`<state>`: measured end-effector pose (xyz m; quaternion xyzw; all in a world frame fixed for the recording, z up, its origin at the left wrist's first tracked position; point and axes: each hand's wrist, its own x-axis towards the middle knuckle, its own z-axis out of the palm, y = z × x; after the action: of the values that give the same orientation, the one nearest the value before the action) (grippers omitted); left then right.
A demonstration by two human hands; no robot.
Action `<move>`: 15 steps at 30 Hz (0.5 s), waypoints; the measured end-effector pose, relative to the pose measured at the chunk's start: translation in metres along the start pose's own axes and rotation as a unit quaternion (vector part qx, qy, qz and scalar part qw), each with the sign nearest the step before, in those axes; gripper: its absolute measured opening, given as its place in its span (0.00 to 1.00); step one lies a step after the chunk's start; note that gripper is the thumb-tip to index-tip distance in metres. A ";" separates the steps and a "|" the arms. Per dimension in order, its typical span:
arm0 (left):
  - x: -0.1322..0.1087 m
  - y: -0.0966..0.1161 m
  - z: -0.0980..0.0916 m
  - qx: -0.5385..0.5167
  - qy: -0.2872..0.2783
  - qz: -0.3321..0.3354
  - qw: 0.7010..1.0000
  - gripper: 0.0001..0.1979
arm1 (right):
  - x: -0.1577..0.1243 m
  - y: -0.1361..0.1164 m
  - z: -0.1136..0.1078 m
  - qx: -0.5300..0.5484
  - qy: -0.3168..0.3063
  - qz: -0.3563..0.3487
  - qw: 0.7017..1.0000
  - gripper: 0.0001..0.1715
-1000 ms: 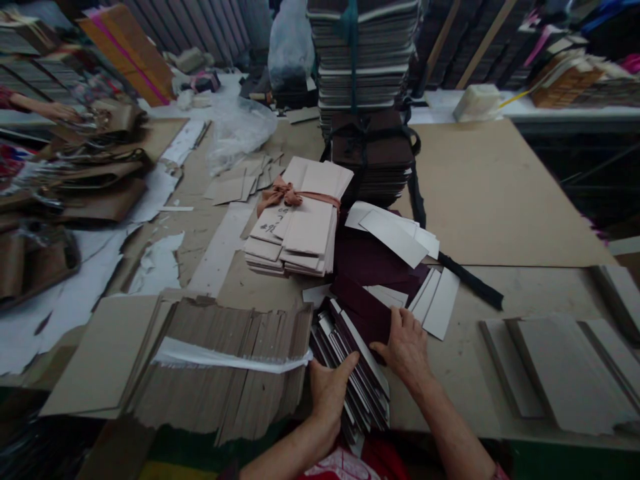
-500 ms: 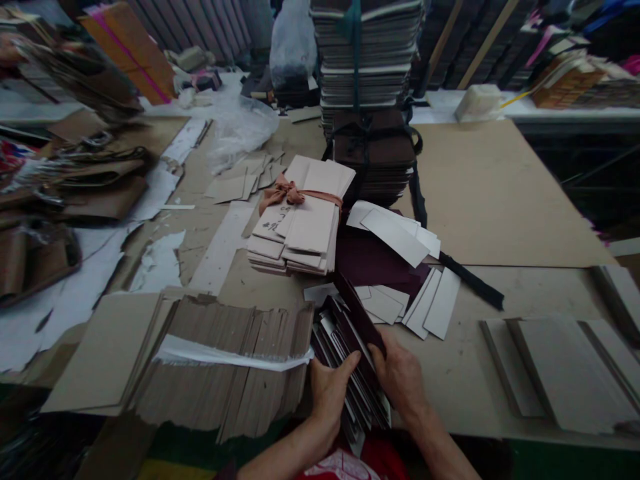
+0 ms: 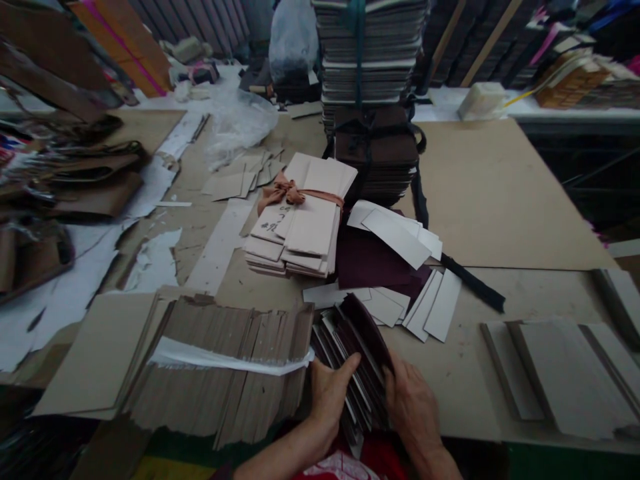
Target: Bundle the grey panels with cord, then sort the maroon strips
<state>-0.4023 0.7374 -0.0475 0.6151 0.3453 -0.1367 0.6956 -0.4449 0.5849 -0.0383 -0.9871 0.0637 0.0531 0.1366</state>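
Note:
At the table's front edge, a bunch of dark maroon and white leather-like pieces [image 3: 357, 360] stands on edge between my hands. My left hand [image 3: 330, 390] is wrapped round its left side, thumb lying over the top edges. On the other side, my right hand [image 3: 410, 397] grips the outermost maroon piece, which bows outward a little. Close to my left hand stands a long row of grey-brown cardboard pieces [image 3: 220, 393] with a white paper strip [image 3: 225, 360] across it. Beyond the bunch, loose white pieces [image 3: 433, 303] lie partly on flat maroon pieces [image 3: 370, 260].
A pale bundle tied with brown cloth [image 3: 313, 220] lies mid-table, before a tall strapped stack [image 3: 373, 60]. Grey boards [image 3: 575, 373] lie at right, a large tan board [image 3: 490, 193] behind them. Brown folded pieces [image 3: 100, 193] and a clear plastic bag [image 3: 240, 127] are at left.
My right hand has shifted slightly right and down, and the outer maroon piece now bows away from the bunch. Brown material at far left has moved. My left hand stays in place.

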 end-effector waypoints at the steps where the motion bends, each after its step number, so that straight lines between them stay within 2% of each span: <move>1: 0.000 0.002 0.000 0.002 0.003 0.003 1.000 0.35 | 0.001 0.002 -0.003 -0.002 -0.034 0.007 0.999 0.23; 4: -0.001 0.005 0.000 0.009 -0.008 0.008 1.000 0.35 | 0.010 0.005 -0.015 0.062 -0.118 -0.026 0.991 0.29; 7: -0.005 0.006 -0.001 0.031 -0.025 0.006 0.999 0.34 | 0.018 0.001 -0.021 0.180 -0.158 -0.055 0.969 0.38; 9: -0.006 0.006 0.000 0.051 -0.019 0.014 0.998 0.36 | 0.017 -0.005 -0.016 0.207 -0.159 -0.061 0.963 0.43; 13: -0.002 0.003 0.003 0.088 0.004 0.037 0.995 0.42 | 0.007 -0.013 0.003 0.144 -0.116 -0.078 0.980 0.47; 15: 0.002 0.001 0.006 0.123 0.022 0.053 0.991 0.43 | 0.007 -0.012 0.008 0.123 -0.116 -0.082 0.982 0.46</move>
<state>-0.3986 0.7325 -0.0483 0.7160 0.3080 -0.1280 0.6132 -0.4366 0.5974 -0.0440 -0.9518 -0.0278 0.1478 0.2675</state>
